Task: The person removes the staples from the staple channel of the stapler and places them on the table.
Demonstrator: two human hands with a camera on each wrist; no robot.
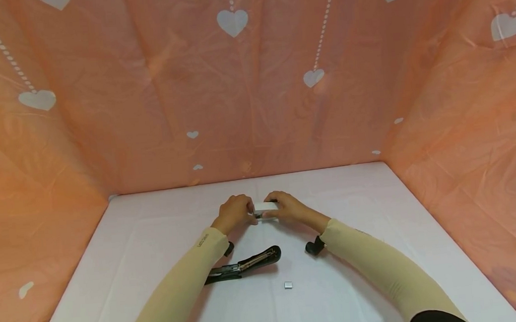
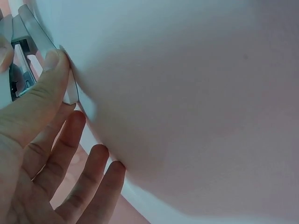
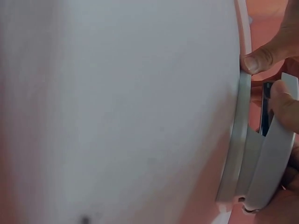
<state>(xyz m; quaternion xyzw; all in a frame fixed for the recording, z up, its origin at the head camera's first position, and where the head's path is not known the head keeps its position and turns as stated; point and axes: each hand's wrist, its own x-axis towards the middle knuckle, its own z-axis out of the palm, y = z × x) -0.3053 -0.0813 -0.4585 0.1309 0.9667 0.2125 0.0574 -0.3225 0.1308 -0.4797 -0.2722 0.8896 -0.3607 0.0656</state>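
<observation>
A white stapler (image 1: 265,207) is between both hands on the far middle part of the table. My left hand (image 1: 236,213) pinches the end of its base, thumb on top; the other fingers spread loosely in the left wrist view. My right hand (image 1: 291,211) grips the upper arm of the stapler (image 3: 273,163), thumb near the dark metal part inside. Base and upper arm stand apart, with a gap between them. Nearer lies a black stapler (image 1: 258,260), opened out, partly hidden by the left sleeve. A small silver block (image 1: 288,285), resembling a stick of staples, lies right of it.
A white cloth covers the table (image 1: 340,286). Orange curtains with white hearts (image 1: 253,105) enclose the back and both sides. Black wrist cameras (image 1: 315,246) sit under the sleeved forearms.
</observation>
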